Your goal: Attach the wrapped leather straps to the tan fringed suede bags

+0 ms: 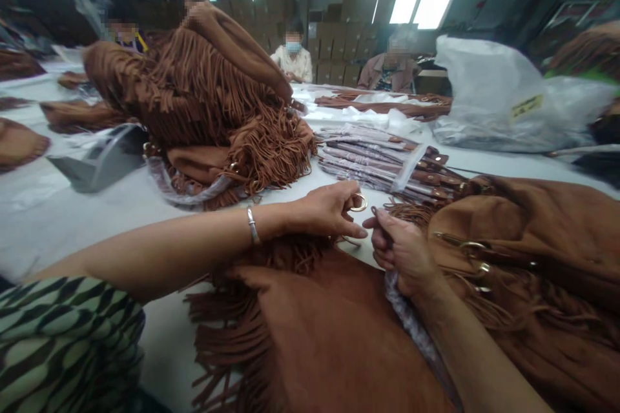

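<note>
A brown suede bag with fringe (329, 316) lies on the table right in front of me. Above its far edge my left hand (329, 211) is closed on a gold metal ring (359, 202), held between the fingers. Just to the right, my right hand (404, 248) pinches the end of a bag strap (411, 316) wrapped in clear plastic. The strap runs down under my right forearm, across the bag. Its tip points toward the ring, and a small gap shows between the two. How the ring joins the bag is hidden behind my left hand.
More fringed bags (203, 97) are heaped at the left, with another brown bag (527, 232) at the right. A bundle of plastic-wrapped straps (378, 161) lies ahead. Behind it sits a clear plastic bag (504, 103). Several people (293, 58) are across the table.
</note>
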Action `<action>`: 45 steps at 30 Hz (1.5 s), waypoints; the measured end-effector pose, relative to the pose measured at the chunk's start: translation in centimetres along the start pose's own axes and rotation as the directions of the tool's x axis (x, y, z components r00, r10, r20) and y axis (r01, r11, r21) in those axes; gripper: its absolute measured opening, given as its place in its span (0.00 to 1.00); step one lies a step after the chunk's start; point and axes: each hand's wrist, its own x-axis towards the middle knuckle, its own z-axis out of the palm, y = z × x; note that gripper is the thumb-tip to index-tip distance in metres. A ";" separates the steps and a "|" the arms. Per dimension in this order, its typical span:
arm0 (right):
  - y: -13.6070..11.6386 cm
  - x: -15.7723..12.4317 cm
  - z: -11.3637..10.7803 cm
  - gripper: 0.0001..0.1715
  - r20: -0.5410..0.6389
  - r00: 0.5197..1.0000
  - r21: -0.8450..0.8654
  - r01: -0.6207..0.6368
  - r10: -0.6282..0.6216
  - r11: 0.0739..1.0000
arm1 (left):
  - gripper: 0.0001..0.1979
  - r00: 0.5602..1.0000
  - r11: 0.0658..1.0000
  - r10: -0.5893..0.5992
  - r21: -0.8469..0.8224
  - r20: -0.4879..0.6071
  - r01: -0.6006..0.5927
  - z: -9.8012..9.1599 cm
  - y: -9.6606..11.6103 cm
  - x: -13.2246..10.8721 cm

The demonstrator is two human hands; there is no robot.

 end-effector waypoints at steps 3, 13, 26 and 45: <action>-0.5 -0.6 -0.3 0.23 0.003 0.999 0.022 0.039 -0.039 0.999 | 0.16 0.993 0.991 0.068 0.122 -0.101 -0.056 0.8 0.3 -1.3; -0.6 -0.9 0.4 0.19 0.032 0.999 0.077 0.013 -0.016 0.997 | 0.16 0.971 0.980 0.147 0.163 -0.189 -0.117 1.4 -1.6 -1.7; 0.6 -0.3 1.1 0.18 -0.037 0.997 -0.125 0.056 -0.061 0.991 | 0.13 0.976 0.923 0.215 0.334 -0.031 -0.193 1.2 -2.7 -1.7; -3.9 -2.6 -0.2 0.17 0.133 0.971 -0.538 0.238 -0.197 0.809 | 0.10 0.846 0.768 0.526 0.380 0.083 -0.515 0.5 -2.0 -2.4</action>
